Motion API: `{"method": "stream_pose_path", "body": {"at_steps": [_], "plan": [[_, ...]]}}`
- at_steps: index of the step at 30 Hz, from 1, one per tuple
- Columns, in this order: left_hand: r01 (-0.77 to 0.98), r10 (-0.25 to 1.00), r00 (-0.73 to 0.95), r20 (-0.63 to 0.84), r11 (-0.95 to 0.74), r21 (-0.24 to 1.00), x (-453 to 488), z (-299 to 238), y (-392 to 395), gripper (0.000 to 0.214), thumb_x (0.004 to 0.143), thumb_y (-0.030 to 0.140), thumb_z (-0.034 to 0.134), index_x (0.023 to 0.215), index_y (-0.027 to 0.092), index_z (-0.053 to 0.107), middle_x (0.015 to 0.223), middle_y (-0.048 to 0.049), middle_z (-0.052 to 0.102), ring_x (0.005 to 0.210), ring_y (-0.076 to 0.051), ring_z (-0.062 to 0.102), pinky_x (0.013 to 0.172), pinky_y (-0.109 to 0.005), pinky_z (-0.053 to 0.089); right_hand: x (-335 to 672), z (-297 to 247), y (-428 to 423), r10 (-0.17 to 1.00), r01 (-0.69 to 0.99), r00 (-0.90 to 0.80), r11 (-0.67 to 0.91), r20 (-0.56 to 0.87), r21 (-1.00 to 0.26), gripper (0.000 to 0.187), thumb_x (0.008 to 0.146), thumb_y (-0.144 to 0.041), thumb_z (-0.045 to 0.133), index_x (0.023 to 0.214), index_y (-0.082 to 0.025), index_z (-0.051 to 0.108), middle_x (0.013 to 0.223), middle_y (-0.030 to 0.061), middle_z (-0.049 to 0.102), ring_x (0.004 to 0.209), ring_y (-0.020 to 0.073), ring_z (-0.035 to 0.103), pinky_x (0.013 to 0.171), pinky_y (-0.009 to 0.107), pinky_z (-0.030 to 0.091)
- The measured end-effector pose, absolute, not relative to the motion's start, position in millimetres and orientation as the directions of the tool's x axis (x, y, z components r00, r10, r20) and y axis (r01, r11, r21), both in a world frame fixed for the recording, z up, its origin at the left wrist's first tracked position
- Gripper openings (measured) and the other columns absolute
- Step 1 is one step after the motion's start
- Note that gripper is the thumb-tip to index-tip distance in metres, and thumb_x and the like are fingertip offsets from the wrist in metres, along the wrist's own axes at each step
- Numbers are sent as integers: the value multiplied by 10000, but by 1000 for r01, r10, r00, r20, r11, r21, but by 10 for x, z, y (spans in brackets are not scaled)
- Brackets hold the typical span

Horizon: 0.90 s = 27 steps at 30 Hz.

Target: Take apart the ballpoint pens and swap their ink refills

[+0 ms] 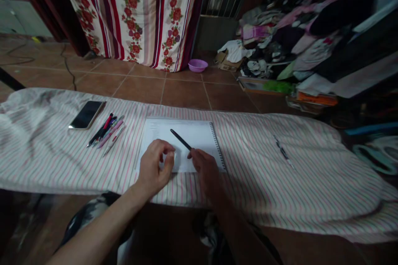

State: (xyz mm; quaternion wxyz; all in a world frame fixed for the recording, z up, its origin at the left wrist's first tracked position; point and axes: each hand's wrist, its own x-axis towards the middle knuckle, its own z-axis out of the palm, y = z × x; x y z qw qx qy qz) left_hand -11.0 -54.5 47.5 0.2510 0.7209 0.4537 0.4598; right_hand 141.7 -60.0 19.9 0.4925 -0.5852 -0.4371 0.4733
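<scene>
My right hand [203,167] is closed around a black pen [180,138], which slants up and left over a spiral notebook [199,132]. The notebook lies open at a white page, its coil along the right edge and faint writing at the upper left. Over the page's lower left, my left hand [157,163] has curled fingers, the thumb tip close to the index fingertip. Anything pinched there is too small to make out. Left of the notebook is a bunch of pens [107,130]; another pen [283,152] lies alone to the right.
A striped cloth [248,145] covers the long low surface under the notebook. A smartphone [87,114] rests at its left. Beyond, on the tiled floor [183,91], are a purple basin [197,65], a floral curtain [149,16] and a heap of clothes [298,37].
</scene>
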Motion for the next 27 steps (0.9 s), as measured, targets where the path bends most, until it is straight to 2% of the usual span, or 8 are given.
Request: {"method": "stream_pose_path", "body": {"at_steps": [2, 3, 6, 13, 16, 19, 22, 27], "plan": [[196, 990, 64, 129, -139, 971, -51, 425, -547, 194, 814, 342, 519, 851, 156, 561, 699, -23, 535, 608, -133, 516, 523, -250, 397, 1416, 233, -594, 979, 20, 144, -149, -145, -989, 301, 748, -441, 504, 592, -184, 522, 467, -74, 273, 448, 84, 243, 438, 236, 185], [42, 997, 72, -16, 13, 999, -19, 403, -539, 254, 790, 385, 553, 904, 158, 558, 648, 6, 510, 520, -101, 464, 464, -223, 345, 1399, 239, -595, 983, 29, 110, -152, -148, -988, 308, 752, -444, 496, 591, -183, 520, 464, -75, 265, 445, 83, 235, 436, 237, 177], [-289, 961, 157, -227, 265, 920, 57, 361, -494, 390, 705, 449, 645, 925, 133, 582, 507, 59, 448, 396, -43, 311, 414, -191, 219, 1319, 223, -599, 990, 94, -12, -137, -138, -986, 322, 771, -435, 469, 582, -177, 513, 462, -71, 273, 444, 80, 240, 436, 235, 182], [-464, 955, 94, -282, 292, 836, 47, 349, -429, 310, 632, 401, 722, 674, 109, 626, 398, 55, 440, 406, -47, 343, 469, -188, 297, 1229, 232, -631, 993, 429, -74, 113, 90, -896, 252, 804, -415, 482, 697, -188, 515, 583, -28, 509, 567, 118, 497, 559, 231, 357], [-496, 949, 104, -298, 310, 811, 21, 361, -418, 284, 619, 360, 738, 644, 103, 620, 416, 44, 471, 406, -43, 358, 462, -179, 300, 1209, 260, -680, 988, 485, -21, 141, 150, -863, 224, 837, -356, 453, 975, -186, 498, 669, -7, 575, 624, 141, 570, 607, 237, 407], [-516, 944, 126, -304, 324, 793, 23, 386, -425, 269, 628, 336, 737, 639, 96, 615, 428, 43, 470, 405, -34, 354, 449, -169, 286, 1183, 279, -723, 974, 493, 45, 172, 222, -853, 202, 853, -339, 428, 996, -200, 464, 753, 33, 612, 693, 162, 607, 665, 258, 428], [-519, 956, 141, -258, 293, 803, 49, 407, -449, 262, 645, 335, 725, 630, 102, 607, 436, 43, 469, 399, -33, 344, 446, -176, 276, 1156, 303, -744, 979, 399, 80, 141, 187, -906, 193, 863, -367, 405, 960, -212, 464, 707, 18, 595, 644, 155, 581, 629, 257, 416], [-456, 975, 147, -168, 217, 863, 77, 384, -481, 221, 697, 320, 682, 693, 108, 622, 480, 28, 519, 413, -45, 384, 462, -186, 305, 1158, 303, -703, 989, -141, 34, -136, -142, -981, 344, 854, -498, 340, 889, -195, 501, 487, -89, 270, 378, 84, 239, 372, 211, 207]]}}
